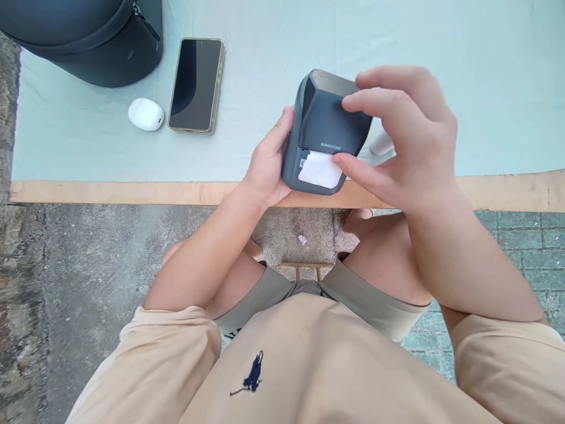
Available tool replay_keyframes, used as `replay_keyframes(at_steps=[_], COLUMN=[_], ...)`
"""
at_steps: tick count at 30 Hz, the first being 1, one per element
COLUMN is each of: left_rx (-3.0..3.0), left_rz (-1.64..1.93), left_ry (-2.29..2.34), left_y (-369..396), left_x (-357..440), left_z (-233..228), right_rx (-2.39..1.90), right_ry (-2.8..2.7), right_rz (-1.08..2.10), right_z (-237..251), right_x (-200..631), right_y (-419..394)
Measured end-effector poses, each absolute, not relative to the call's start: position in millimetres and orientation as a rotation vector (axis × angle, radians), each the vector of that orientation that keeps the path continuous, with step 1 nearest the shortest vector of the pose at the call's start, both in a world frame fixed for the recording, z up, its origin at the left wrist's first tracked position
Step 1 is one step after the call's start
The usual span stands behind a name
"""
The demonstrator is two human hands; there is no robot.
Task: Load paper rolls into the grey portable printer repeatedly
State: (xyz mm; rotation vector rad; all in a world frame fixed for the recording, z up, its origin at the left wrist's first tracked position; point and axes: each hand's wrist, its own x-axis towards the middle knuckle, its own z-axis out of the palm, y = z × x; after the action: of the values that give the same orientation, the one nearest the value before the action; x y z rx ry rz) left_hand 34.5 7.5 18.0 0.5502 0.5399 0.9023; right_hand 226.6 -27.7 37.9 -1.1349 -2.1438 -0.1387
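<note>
A dark grey label printer (335,121), marked NIIMBOT, is held over the table's front edge. My left hand (269,159) is closed around its left side, with the thumb along the casing and the other fingers hidden beneath. From the printer's slot a white paper label (321,169) sticks out, its left edge uneven. My right hand (410,129) is spread over the printer's right side, fingers apart. Its thumb tip is at the label's upper right corner, and two fingertips rest at the lid's upper right.
Left on the pale cloth-covered table (265,53) lie a smartphone (196,85), a small white case (146,114) and a black zippered bag (101,41). A white cylindrical object (382,143) is partly hidden behind my right hand. A paper scrap (302,239) lies on the ground.
</note>
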Motion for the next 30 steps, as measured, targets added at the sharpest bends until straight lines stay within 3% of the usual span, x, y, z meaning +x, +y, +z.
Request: replay_keyframes(at_steps=[6, 17, 23, 30], left_rx=[0.623, 0.636, 0.699, 0.675], left_rz=[0.895, 0.940, 0.930, 0.925], left_ry=[0.465, 0.512, 0.510, 0.526], left_y=[6.1, 5.7, 5.3, 1.5], left_x=[35.8, 35.3, 32.2, 33.2], left_z=[17.7, 10.2, 2.3, 5.4], right_rx=[-1.440, -1.293, -1.728, -1.388], right_ry=[-1.973, -1.831, -2.129, -2.404], right_rz=[-0.429, -0.003, 0.045, -0.031], right_z=[54.9, 58.6, 60.8, 57.4], right_x=[217.7, 211.1, 214.7, 231.8], right_y=[-26.2, -16.7, -4.7, 12.5])
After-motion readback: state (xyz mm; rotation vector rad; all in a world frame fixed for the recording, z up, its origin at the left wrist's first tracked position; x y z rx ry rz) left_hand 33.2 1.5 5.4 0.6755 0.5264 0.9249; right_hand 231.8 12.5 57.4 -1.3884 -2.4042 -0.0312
